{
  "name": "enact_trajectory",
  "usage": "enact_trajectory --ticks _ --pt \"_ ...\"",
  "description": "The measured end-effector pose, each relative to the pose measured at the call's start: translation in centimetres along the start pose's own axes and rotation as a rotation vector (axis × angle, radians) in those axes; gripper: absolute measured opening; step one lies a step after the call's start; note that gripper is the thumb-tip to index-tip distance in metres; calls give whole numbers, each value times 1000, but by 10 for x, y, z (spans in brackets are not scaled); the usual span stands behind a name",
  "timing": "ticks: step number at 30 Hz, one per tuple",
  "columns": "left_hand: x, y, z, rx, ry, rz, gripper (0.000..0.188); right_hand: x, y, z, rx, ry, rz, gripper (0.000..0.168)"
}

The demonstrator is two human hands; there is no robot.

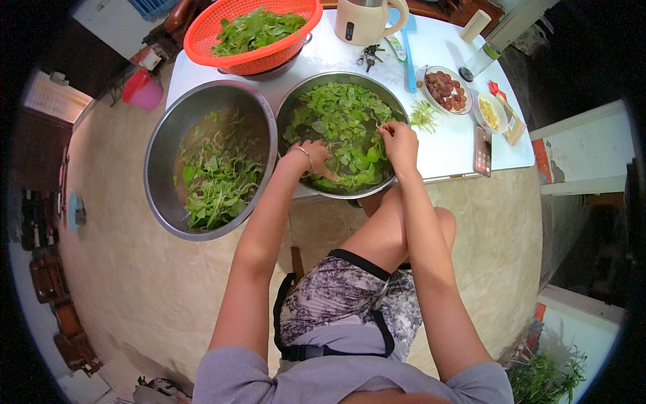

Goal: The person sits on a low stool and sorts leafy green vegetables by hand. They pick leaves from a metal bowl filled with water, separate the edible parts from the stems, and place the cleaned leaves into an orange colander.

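Before me is a round steel basin [335,74] of leafy greens [338,111] lying in water. My left hand [314,157] reaches over its left side, fingers spread and touching the greens, a bracelet at the wrist. At the right rim, my right hand [402,144] has thumb and fingers pinched together on thin stems. To the left, a larger steel basin [164,166] holds murky brownish water and a clump of long-stemmed greens [217,189]. More leaves [262,29] fill an orange-red plastic colander [242,61] behind it.
On the white table [449,151] are plucked stems [424,116], a plate of grapes [446,91], a bowl with yellow pieces [489,113], a phone [483,151], keys [371,56], a cream electric jug [363,22] and a blue long-handled tool [409,60]. A pink bucket [144,91] stands on the floor.
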State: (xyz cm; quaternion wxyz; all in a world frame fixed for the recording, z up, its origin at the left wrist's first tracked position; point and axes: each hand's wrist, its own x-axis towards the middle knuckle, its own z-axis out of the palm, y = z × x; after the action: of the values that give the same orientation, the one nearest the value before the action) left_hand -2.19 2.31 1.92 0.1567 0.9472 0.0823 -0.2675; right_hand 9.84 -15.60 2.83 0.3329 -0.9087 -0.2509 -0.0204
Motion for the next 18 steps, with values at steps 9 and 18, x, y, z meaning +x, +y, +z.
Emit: enact_trajectory --ticks 9,18 --pt "18 7 -40 219 488 45 22 -3 -2 1 53 52 -11 11" --pt "45 9 -63 178 403 208 20 -3 -5 -5 95 72 7 12"
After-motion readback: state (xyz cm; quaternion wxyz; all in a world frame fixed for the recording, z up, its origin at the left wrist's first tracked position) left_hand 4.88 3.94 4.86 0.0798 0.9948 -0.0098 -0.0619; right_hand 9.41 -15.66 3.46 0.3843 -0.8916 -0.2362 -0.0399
